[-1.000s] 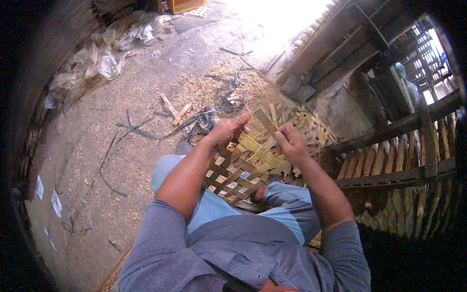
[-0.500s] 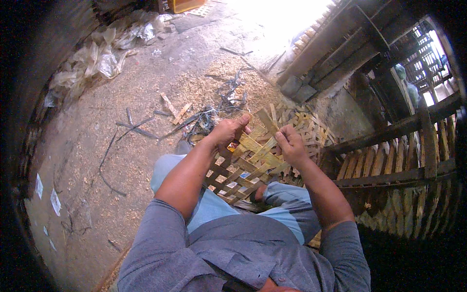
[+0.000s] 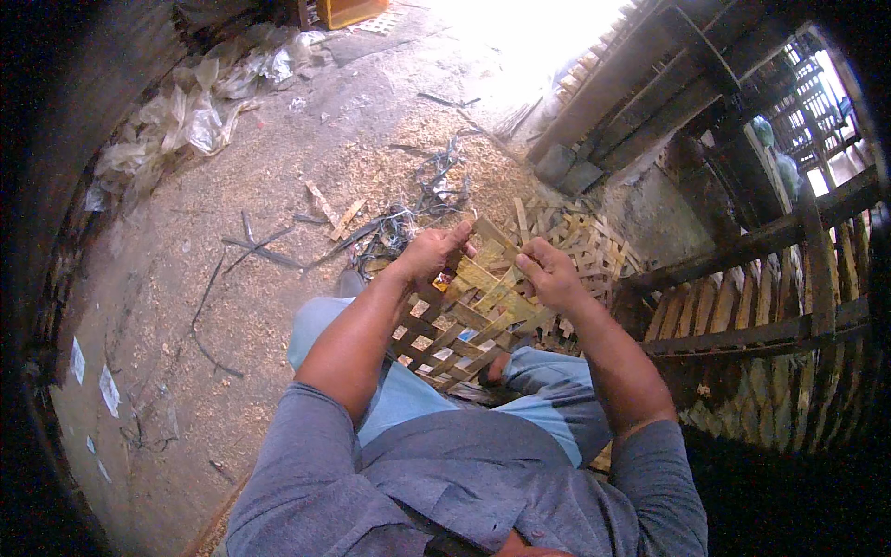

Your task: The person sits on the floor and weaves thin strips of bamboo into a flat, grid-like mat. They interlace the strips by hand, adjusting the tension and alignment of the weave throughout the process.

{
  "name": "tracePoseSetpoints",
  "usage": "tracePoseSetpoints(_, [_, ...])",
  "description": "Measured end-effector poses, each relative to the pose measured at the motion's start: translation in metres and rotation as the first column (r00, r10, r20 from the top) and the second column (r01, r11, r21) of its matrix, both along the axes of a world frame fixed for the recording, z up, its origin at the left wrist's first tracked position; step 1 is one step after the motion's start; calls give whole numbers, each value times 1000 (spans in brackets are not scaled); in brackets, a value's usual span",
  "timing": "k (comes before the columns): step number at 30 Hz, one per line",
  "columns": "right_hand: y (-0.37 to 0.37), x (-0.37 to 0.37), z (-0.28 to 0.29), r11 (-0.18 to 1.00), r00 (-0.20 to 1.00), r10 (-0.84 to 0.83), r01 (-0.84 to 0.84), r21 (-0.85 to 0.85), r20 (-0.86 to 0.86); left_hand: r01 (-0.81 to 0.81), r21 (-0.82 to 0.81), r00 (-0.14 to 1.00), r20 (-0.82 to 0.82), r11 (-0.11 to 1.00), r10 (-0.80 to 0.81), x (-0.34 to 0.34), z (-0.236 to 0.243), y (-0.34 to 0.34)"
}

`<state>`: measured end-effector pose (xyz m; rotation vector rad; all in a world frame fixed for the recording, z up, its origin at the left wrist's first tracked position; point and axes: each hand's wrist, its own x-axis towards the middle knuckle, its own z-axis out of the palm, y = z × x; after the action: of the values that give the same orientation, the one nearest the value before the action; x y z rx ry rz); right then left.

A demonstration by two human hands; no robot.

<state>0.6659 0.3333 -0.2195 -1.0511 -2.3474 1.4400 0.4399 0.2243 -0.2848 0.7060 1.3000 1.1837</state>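
Observation:
An open-weave panel of flat bamboo strips [image 3: 452,345] stands tilted over my lap, with square gaps between its strips. My left hand [image 3: 434,254] is closed on its upper left edge, thumb on top; the fingers behind are partly hidden. At the upper right edge my right hand [image 3: 549,276] pinches a flat bamboo strip [image 3: 495,236], whose far end reaches up toward my left hand. Yellowish patches show on the upper weave. Through a gap below my left hand shows a small red and yellow piece [image 3: 444,280].
More woven bamboo [image 3: 594,243] lies beyond my right hand. Dark tangled strips [image 3: 394,227], sawdust [image 3: 445,135] and loose wood pieces [image 3: 347,219] cover the floor ahead. Crumpled plastic sheeting [image 3: 204,111] lies far left. A slatted wooden structure [image 3: 742,304] stands close on my right.
The far end of the strip has swung left, closer to my left hand. My right hand has shifted slightly left with it, while my left hand stays at the panel's edge.

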Motion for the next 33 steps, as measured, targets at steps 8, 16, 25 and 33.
tracePoseSetpoints(8, [43,-8,3,819,973,10,124,560,-230,-129,66,992,17,989,128,-14,-1,3])
tracePoseSetpoints(16, [42,13,-44,850,825,-488,523,58,-286,-306,-7,938,167,952,303,-9,2,10])
tracePoseSetpoints(25, [-12,-12,-34,638,644,-754,675,-371,-126,-434,-236,899,-51,870,435,7,13,7])
tracePoseSetpoints(33, [0,-13,-68,659,569,-744,711,-244,-352,-466,-286,882,-72,837,467,8,6,11])
